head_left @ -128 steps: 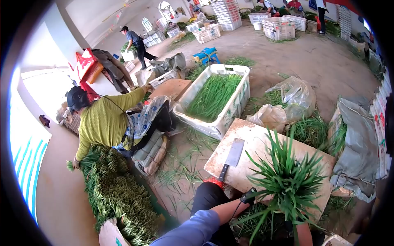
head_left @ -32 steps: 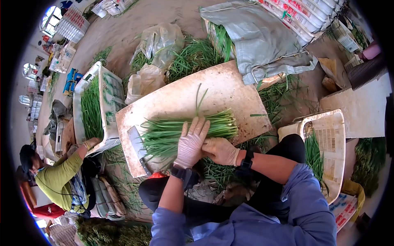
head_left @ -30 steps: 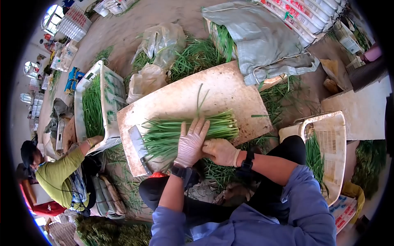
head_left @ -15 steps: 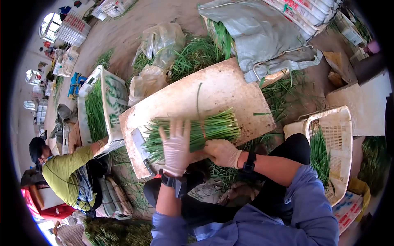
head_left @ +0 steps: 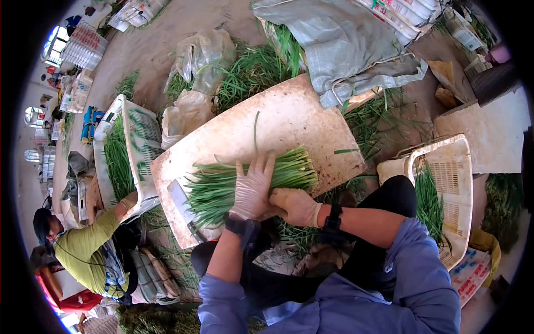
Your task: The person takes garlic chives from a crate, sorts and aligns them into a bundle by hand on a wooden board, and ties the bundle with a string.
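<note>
A bundle of long green chives (head_left: pixel 292 171) lies across a worn, pale board (head_left: pixel 303 117) in front of me, its paler stem ends to the right. My left hand (head_left: pixel 253 189), in a thin whitish glove, rests open on top of the bundle with fingers spread. Beside it, at the bundle's near edge, my gloved right hand (head_left: pixel 295 206) is closed; whatever its fingers grip is hidden. A wide-bladed knife (head_left: pixel 182 205) lies at the board's left end, partly under the leaf tips. One loose stalk (head_left: pixel 256 131) lies beyond the bundle.
On the left, a co-worker in a yellow-green top (head_left: pixel 89 245) reaches to a white crate (head_left: pixel 146 139) of greens. Another crate (head_left: pixel 457 192) with greens stands at my right. Plastic bags (head_left: pixel 186 117), loose greens (head_left: pixel 250 75) and a grey sheet (head_left: pixel 350 47) lie beyond the board.
My left hand has come down and right onto the bundle, close to my right hand. The orange band seen around the bundle earlier is now out of sight. The view has shifted slightly.
</note>
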Motion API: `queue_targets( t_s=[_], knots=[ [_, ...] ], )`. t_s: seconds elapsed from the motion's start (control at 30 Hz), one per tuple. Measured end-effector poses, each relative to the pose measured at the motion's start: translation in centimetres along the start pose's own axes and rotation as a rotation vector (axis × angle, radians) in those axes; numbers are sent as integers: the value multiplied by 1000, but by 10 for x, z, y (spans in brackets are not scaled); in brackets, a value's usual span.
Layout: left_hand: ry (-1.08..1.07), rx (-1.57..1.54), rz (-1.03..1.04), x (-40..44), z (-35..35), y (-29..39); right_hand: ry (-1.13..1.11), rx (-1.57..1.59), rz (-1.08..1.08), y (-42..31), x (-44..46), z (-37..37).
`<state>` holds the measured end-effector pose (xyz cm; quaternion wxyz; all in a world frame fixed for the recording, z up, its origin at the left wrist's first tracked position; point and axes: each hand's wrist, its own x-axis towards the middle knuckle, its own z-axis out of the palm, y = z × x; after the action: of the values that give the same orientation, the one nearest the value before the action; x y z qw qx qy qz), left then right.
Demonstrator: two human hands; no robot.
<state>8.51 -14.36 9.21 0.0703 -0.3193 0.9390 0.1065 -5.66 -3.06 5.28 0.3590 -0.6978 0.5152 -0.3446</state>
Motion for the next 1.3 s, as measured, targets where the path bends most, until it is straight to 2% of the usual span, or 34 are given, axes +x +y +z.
queue_targets(
  t_s=[0.07,0.17,0.27,0.37,0.43,0.5,0.73,0.83,0.93,1.03,1.07,1.17,1.2,1.3],
  knots=[
    [62,24,10,2,14,-4,-9,13,5,1,2,2],
    [163,101,54,4,43,-14,15,232,22,-12,5,2],
    [212,118,71,4,46,-14,-66,354,18,-38,16,-33],
    [232,16,65,0,30,-7,-133,213,-64,-36,22,-74],
    [232,37,52,-3,27,-1,136,11,93,-10,22,-101],
    [230,72,34,-4,29,-1,166,-237,408,10,19,-129],
    [238,47,7,-8,29,3,108,-290,493,22,9,-111],
    [243,66,5,-8,29,4,24,-700,563,36,5,-116],
    [234,38,-1,-9,26,5,38,-1203,549,39,5,-137],
    [225,-9,3,-9,22,5,231,-410,222,31,5,-136],
    [217,-7,-3,-8,22,5,141,-50,214,23,3,-136],
    [195,3,-14,-7,21,6,-256,-265,305,16,-1,-141],
    [188,9,-13,-7,20,7,-221,-469,233,38,-8,-140],
    [238,73,19,-7,25,4,140,-537,180,43,-6,-150]
  ],
)
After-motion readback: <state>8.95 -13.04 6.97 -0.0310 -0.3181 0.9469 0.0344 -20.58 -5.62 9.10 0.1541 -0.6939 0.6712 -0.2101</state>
